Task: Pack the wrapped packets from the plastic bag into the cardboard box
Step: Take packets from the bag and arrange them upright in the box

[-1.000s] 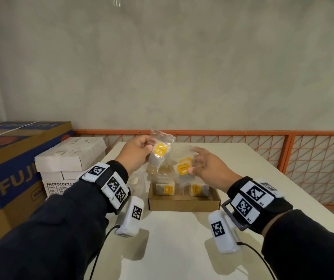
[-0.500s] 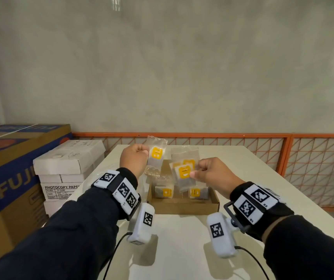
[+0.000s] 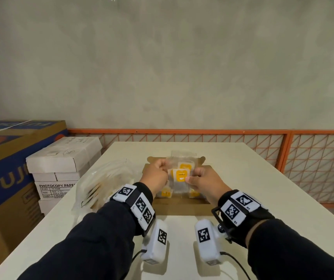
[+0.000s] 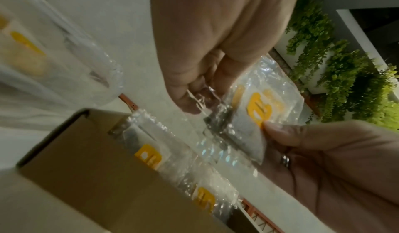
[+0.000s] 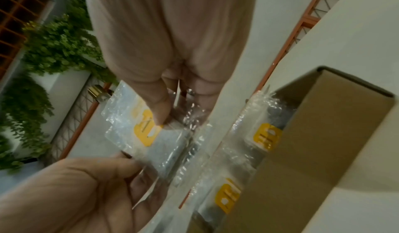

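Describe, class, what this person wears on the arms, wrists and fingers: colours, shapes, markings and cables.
Both arms wear dark sleeves. Each wrist carries a black strap with white square tags printed with black-and-white coded patterns: left band, right band. Below each wrist hangs a rounded white camera pod with one such tag, left pod and right pod, each trailing a thin black cable. A ring sits on a right-hand finger.

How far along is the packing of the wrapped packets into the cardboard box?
Partly done. At least two wrapped packets already stand inside the cardboard box. Above it, the left hand and right hand together pinch more held packets. The plastic bag beside the box still shows contents.
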`<state>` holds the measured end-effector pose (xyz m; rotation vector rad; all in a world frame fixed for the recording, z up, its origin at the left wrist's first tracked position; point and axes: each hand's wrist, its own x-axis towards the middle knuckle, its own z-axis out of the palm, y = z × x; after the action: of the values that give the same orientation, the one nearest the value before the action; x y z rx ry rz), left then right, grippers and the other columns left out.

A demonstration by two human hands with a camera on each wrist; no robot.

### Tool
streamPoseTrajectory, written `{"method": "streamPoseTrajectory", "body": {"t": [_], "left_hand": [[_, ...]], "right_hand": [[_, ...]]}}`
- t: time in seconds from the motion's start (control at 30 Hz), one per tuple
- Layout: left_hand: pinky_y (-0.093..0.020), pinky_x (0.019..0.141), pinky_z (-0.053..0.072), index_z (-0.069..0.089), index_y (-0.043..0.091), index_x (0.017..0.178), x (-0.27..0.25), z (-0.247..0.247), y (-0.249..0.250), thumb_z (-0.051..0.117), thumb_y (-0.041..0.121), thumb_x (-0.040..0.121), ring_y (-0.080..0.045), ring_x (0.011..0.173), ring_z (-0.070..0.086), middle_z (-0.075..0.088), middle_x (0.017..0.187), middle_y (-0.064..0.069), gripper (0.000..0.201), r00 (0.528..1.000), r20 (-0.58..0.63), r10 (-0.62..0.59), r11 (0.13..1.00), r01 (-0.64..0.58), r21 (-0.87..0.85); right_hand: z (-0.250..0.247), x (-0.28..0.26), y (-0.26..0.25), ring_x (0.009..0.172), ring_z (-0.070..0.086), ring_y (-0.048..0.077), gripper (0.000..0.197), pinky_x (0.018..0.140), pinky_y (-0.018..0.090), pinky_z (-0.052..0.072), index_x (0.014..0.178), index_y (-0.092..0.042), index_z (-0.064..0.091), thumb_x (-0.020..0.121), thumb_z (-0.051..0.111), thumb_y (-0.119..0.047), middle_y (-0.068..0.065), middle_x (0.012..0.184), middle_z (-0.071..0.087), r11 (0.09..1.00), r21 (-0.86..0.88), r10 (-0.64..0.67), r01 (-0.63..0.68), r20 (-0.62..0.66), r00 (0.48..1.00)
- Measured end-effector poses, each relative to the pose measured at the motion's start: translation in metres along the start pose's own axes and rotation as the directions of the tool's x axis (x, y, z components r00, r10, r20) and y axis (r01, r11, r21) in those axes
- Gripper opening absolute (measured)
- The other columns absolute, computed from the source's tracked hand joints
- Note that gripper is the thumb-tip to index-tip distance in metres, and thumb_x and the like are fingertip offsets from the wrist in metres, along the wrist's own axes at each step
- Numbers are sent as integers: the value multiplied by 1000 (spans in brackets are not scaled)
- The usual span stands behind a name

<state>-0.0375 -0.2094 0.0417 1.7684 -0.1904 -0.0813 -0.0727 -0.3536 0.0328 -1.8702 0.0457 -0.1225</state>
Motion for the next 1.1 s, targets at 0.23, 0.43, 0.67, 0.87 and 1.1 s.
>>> {"method": "streamPoseTrajectory", "body": {"t": [0.23, 0.43, 0.67, 0.87, 1.1], "left_hand": [[-22, 71, 44, 56, 23, 75, 7, 0, -30, 47, -10, 84, -18, 92, 54, 59, 91, 0, 35, 987, 113, -114, 967, 84, 241], [-21, 77, 40, 56, 25, 74, 12, -2, -39, 62, 3, 85, -12, 87, 53, 55, 80, 11, 25, 995, 60, -85, 950, 62, 306], [-23, 85, 39, 70, 11, 98, 14, -4, -40, 65, 8, 84, -13, 95, 55, 63, 97, 2, 15, 993, 42, -111, 956, 96, 278], [-27, 87, 43, 70, 8, 104, 14, -2, -40, 63, 4, 85, -15, 93, 56, 64, 97, -1, 21, 985, 70, -155, 958, 132, 256], [-26, 83, 47, 60, 10, 120, 15, -1, -43, 59, 3, 85, -22, 103, 60, 64, 112, -8, 35, 983, 101, -151, 861, 80, 502]], "right_hand": [[4, 5, 24, 67, 50, 10, 14, 59, 19, 37, 73, -14, 60, 87, 60, -10, -3, 72, 53, 891, -452, 92, -39, 96, 991], [1, 13, 26, 62, 45, 7, 22, 53, 18, 32, 67, -18, 50, 86, 60, -14, -5, 67, 49, 818, -572, 131, -54, 94, 987], [-1, 17, 28, 61, 45, 10, 29, 52, 20, 32, 61, -18, 45, 83, 64, -14, -3, 64, 49, 809, -579, 149, -101, 36, 988], [-2, 14, 26, 55, 41, 9, 32, 51, 19, 30, 58, -15, 45, 85, 63, -12, -3, 59, 44, 816, -576, 128, -51, 93, 987], [-3, 12, 24, 60, 43, 12, 22, 51, 18, 31, 66, -9, 49, 86, 59, -10, 1, 65, 46, 801, -598, 130, -37, 113, 985]]}}
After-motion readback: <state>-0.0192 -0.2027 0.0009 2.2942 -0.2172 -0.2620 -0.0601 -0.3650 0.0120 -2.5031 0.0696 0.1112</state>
